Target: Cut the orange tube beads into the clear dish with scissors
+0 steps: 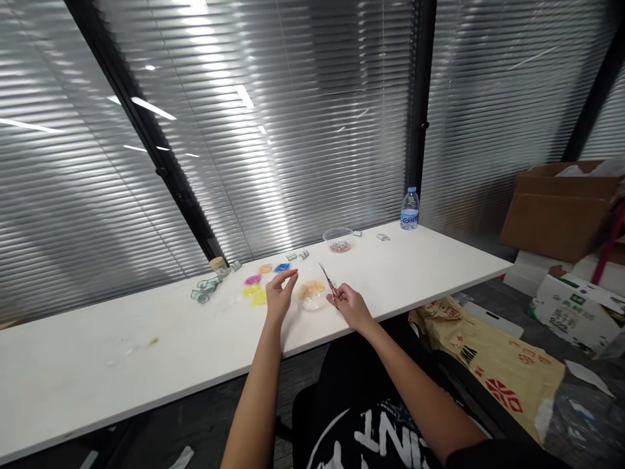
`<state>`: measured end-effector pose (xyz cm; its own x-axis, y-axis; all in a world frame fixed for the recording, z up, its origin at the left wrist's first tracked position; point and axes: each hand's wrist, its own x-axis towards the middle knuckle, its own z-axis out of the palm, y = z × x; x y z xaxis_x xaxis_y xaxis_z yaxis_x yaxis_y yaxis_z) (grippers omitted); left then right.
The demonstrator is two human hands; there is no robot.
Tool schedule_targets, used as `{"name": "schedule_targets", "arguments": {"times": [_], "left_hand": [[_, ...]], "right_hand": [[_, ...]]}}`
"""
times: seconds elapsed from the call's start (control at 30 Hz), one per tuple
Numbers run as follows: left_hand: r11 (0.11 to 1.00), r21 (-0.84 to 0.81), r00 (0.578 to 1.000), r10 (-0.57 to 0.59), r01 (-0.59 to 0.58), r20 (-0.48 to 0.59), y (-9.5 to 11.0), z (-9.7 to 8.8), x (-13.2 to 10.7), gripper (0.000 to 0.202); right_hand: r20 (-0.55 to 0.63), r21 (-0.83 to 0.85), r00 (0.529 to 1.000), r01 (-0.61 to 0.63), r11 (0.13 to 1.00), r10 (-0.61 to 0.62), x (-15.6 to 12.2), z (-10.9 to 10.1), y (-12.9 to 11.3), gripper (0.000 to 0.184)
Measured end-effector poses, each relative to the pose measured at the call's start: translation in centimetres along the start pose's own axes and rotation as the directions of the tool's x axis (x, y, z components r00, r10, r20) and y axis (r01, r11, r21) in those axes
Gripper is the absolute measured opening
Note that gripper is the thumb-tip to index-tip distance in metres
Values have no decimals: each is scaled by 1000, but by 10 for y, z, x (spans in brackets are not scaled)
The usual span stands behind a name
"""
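My right hand (pixel 352 306) is closed around a slim pair of tweezers (pixel 331 284) with a reddish grip, its tips pointing up and away from me. My left hand (pixel 279 294) is pinched, thumb against forefinger, above the table at the bowl's left. Whatever sits in that pinch is too small to make out. Between the two hands stands a clear bowl (pixel 312 305) with orange-tan bits in it. Small clear bags of yellow (pixel 258 296), magenta (pixel 252 280), blue (pixel 282 268) and orange (pixel 265 268) material lie beyond my left hand.
A second clear bowl (pixel 338 242) with reddish-grey bits stands farther back. A water bottle (pixel 409 210) is at the far right edge. Crumpled clear pieces (pixel 206 288) and a tan-lidded jar (pixel 218 264) lie left. Cardboard boxes (pixel 556 208) and a paper bag (pixel 493 358) are off the table.
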<state>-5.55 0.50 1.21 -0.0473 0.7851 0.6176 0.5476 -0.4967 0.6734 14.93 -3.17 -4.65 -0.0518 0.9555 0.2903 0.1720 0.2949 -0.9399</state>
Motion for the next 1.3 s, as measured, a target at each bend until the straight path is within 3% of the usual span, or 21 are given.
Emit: {"name": "schedule_targets", "arguments": {"times": [0.27,0.5,0.97,1.3], "left_hand": [[988,-157,999,14,-9,28,-3,6,-5,25],[966,-255,999,38,-31,24,-10,10,-6,25],[951,-305,999,49,-44,10,-8,13,-5,28],[979,-179,994,107,-103,10,-6,11,-6,26]], "right_hand": [[36,-248,999,-7,969,17,-17,20,-23,31],[71,-327,997,-16,945,41,-17,18,-25,35],[111,-305,992,-23,952,60,-14,17,-19,32],[165,-238,982,-49,970,90,-9,15,-9,35]]}}
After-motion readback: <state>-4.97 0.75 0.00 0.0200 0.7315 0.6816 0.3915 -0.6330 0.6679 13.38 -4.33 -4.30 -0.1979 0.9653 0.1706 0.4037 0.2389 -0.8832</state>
